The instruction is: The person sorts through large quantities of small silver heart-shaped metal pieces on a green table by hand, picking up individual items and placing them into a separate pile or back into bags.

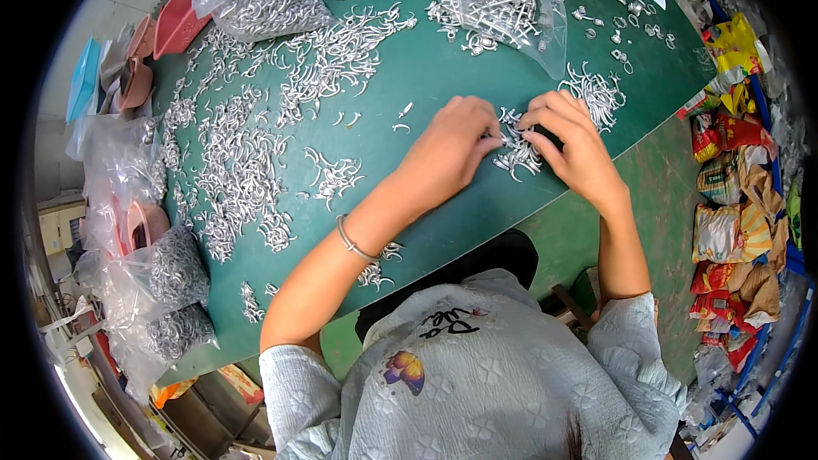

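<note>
At the green table's near right edge, both my hands meet over a small pile of silver curved metal pieces [519, 158]. My left hand [456, 143] comes in from the left with its fingers curled and its thumb close to the index finger. Whatever it pinches is too small to make out. My right hand [573, 138] bends over the pile's other side, thumb and fingertips drawn close together at the pieces. Anything between them is hidden. Just beyond the right hand lies another heap of curved pieces [594, 95]. Two loose pieces [404, 117] lie left of my left hand.
Wide heaps of curved metal pieces [239, 162] cover the table's left side. Clear bags of metal parts [271, 2] stand at the far edge, and one open bag [503, 0] holds longer pieces. More filled bags [177, 268] line the left edge. Colourful sacks [728, 230] stand at right.
</note>
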`<action>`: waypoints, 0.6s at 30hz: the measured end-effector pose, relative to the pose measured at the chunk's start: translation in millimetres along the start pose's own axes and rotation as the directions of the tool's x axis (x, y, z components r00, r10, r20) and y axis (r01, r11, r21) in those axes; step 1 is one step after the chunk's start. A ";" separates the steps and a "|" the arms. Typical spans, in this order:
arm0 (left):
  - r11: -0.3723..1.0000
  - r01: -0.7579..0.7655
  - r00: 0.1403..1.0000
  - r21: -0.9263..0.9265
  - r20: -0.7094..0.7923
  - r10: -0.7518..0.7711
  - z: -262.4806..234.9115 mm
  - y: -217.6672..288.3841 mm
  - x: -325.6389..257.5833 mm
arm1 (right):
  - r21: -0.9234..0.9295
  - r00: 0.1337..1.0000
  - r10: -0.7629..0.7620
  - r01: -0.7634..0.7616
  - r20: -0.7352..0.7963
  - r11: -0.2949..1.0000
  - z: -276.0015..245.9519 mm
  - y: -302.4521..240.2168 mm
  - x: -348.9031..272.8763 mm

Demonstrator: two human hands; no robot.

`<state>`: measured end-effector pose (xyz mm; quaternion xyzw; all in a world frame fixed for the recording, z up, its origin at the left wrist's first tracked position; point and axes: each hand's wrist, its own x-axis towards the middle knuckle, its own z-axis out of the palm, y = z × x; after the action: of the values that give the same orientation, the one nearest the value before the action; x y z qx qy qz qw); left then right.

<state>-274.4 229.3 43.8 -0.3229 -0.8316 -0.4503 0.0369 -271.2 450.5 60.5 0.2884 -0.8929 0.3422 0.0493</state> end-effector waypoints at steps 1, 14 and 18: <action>0.999 0.009 0.999 -0.050 -0.052 -0.012 -3.5 1.1 0.0 | -0.009 1.000 0.017 -0.017 -0.011 1.000 0.9 -0.5 0.2; 0.927 0.367 0.915 -0.076 -0.147 -0.374 -4.2 -1.5 1.5 | -0.066 0.986 0.155 -0.159 -0.066 0.985 20.4 -14.6 5.5; 0.943 0.235 0.969 0.237 -0.132 -0.208 12.9 -2.4 6.3 | 0.005 0.957 0.290 -0.290 0.009 0.957 8.1 -15.0 4.6</action>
<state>-277.7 241.5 36.7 -0.1958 -0.9097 -0.3593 0.0703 -265.8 434.2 64.3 0.1560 -0.9246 0.3475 -0.0059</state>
